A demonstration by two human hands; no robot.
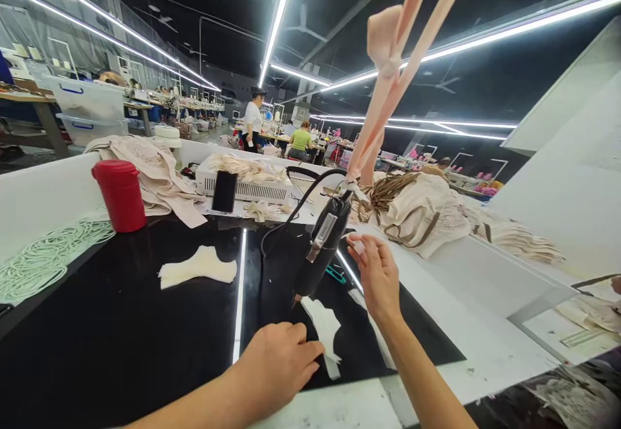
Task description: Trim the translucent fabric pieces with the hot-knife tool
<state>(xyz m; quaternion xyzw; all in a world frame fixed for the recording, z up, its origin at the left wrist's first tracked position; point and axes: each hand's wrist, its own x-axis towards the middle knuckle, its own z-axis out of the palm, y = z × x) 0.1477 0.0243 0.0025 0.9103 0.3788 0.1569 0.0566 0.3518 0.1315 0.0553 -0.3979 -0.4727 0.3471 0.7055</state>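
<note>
My left hand (281, 361) rests on the black glossy worktop (121, 332), fingers curled and pressing the edge of a small cream fabric piece (325, 329). My right hand (376, 274) is raised beside a black hand-held electric tool (323, 244), fingertips near its body, apparently not gripping it. The tool hangs tilted from a pink fabric strap (388, 99), its tip just above the fabric piece. A black cable (291, 212) runs from the tool. Another cream fabric piece (196, 267) lies to the left on the worktop.
A red lidded cup (120, 195) stands at the left, with a heap of pale green cords (43, 254) beside it. Beige garments (155, 170) and a white box (247, 186) sit behind. A beige bundle (420, 212) lies right. Other people work at distant tables.
</note>
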